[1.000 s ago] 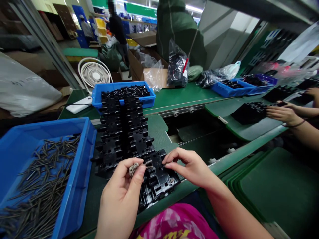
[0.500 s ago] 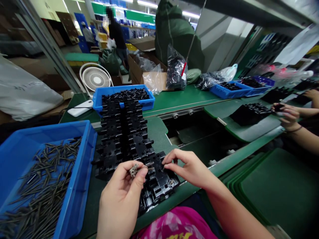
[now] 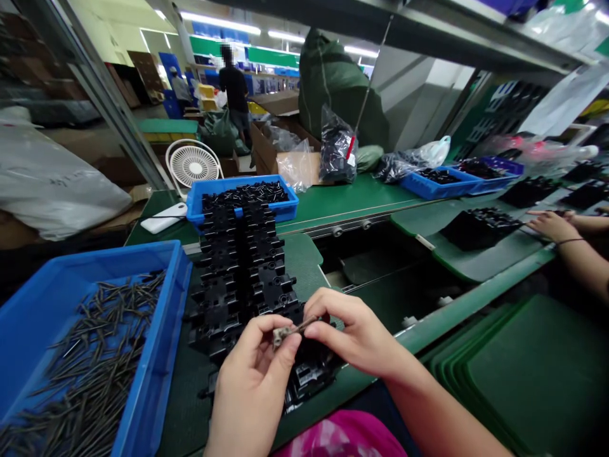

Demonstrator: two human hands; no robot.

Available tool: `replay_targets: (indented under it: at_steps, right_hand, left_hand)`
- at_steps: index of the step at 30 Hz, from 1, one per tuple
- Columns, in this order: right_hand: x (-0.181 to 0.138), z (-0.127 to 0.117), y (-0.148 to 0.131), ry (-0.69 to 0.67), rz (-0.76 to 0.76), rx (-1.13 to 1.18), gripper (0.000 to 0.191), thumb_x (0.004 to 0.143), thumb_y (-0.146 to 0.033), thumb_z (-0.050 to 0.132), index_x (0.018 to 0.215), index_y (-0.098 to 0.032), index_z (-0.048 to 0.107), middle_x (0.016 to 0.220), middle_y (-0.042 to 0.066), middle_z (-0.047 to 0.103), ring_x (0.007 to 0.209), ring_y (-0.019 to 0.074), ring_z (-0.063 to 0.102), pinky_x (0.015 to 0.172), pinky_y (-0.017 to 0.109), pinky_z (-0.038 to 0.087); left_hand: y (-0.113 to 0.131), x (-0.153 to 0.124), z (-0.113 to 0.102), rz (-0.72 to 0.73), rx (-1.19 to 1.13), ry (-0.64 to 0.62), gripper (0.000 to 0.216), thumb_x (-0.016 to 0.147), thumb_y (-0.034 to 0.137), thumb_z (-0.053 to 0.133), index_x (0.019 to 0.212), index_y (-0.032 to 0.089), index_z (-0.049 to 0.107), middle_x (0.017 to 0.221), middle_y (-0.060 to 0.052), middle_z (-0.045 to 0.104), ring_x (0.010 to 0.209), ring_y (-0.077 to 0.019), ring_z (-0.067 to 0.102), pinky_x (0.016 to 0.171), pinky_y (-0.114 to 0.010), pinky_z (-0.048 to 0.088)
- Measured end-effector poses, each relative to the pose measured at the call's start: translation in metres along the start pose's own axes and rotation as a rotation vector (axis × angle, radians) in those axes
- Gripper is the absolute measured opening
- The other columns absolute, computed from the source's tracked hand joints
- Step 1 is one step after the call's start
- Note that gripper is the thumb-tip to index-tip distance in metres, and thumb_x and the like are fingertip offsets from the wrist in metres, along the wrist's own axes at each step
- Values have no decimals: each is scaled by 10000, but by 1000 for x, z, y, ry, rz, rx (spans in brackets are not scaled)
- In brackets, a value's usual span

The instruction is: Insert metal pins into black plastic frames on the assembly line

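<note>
Between thumb and fingers, my left hand (image 3: pixel 259 374) pinches a small bunch of metal springs (image 3: pixel 281 335). My right hand (image 3: pixel 354 330) is closed on a thin coil spring (image 3: pixel 307 324) that reaches across from the bunch. Both hands meet above two rows of black plastic housings (image 3: pixel 271 279) running away from me on the bench. The nearest housings are partly hidden by my hands. Left of them stands a blue bin (image 3: pixel 183 279) with many long thin dark metal pieces (image 3: pixel 102 368) inside.
A smaller blue tray (image 3: pixel 290 209) of black parts stands behind the rows, near a white fan (image 3: pixel 194 164). Green boards (image 3: pixel 537 374) are stacked at right. Farther right, a co-worker's hand (image 3: pixel 554 225) is beside more black housings (image 3: pixel 480 227). A metal rail (image 3: pixel 352 228) crosses the bench.
My right hand has come left from a housing to the springs in my left hand and now pinches one. The co-worker's hand has shifted. The view has tilted up slightly.
</note>
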State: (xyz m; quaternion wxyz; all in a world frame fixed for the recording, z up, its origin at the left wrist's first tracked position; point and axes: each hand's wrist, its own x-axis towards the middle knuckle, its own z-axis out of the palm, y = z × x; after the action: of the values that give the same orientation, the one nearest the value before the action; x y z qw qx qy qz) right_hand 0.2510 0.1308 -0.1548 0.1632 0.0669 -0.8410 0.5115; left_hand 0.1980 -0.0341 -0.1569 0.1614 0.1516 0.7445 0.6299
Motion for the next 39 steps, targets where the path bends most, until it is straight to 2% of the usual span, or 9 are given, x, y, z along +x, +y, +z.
replay_targets:
  at_steps: [5,9,12,15,19,22,27,31,39]
  right_hand:
    - [-1,1,3,13,17,19,111,888,-252,587,853,-151,614,836,25,592,779,117,545,721,255,438]
    - [1,2,2,29,-2,25,77,881,-219,594,858,-149,616,851,29,602,802,120,557,744,259,447]
    - [3,3,2,48,-14,30,32,877,-179,589,870,-154,609,873,30,605,829,123,565,766,262,454]
    - [3,4,3,67,-28,32,18,873,-152,586,879,-161,600,887,29,604,845,125,567,778,265,458]
    - [2,6,4,102,-29,67,16,879,-163,578,886,-168,591,886,29,602,849,133,569,783,276,459]
    - [1,1,6,116,21,80,25,893,-199,563,889,-177,573,879,26,598,825,135,567,750,277,463]
    - [5,-21,13,59,-14,-253,10,890,-193,566,888,-184,567,961,40,587,926,156,539,836,305,444]
    - [8,-28,19,-31,-20,-484,27,898,-186,548,910,-186,572,1052,53,558,1000,172,497,889,325,426]
    - [12,-20,23,-132,-22,-653,38,899,-168,537,898,-174,575,982,63,564,928,185,485,834,341,439]
  left_hand:
    - [-5,1,-7,30,52,-47,143,804,347,619,911,253,608,889,8,666,768,-162,663,718,-239,530]
    - [-6,2,-11,75,125,-80,132,822,352,596,897,244,604,883,-4,655,769,-168,660,708,-248,540]
    - [-8,3,-13,28,108,-77,181,816,390,607,912,236,609,872,-11,651,730,-157,647,691,-247,538]
    - [-7,3,-12,-117,-117,-84,213,822,404,604,927,218,599,793,-4,631,650,-131,602,611,-227,520]
    - [0,5,-10,-311,-564,-182,157,868,360,555,919,212,566,673,34,536,559,-98,504,474,-189,445]
    - [4,5,-11,-353,-669,-187,129,865,322,569,928,209,570,688,31,535,582,-96,509,487,-184,453]
    - [-2,2,-16,-218,-366,-36,254,790,394,651,957,207,610,880,-26,644,744,-155,615,655,-246,538]
    - [0,-2,-17,-90,-36,54,281,782,452,632,937,218,622,798,-10,660,724,-151,630,690,-222,537]
    - [11,-6,-15,-74,33,158,244,783,426,607,917,222,625,784,-11,664,704,-171,638,697,-258,550]
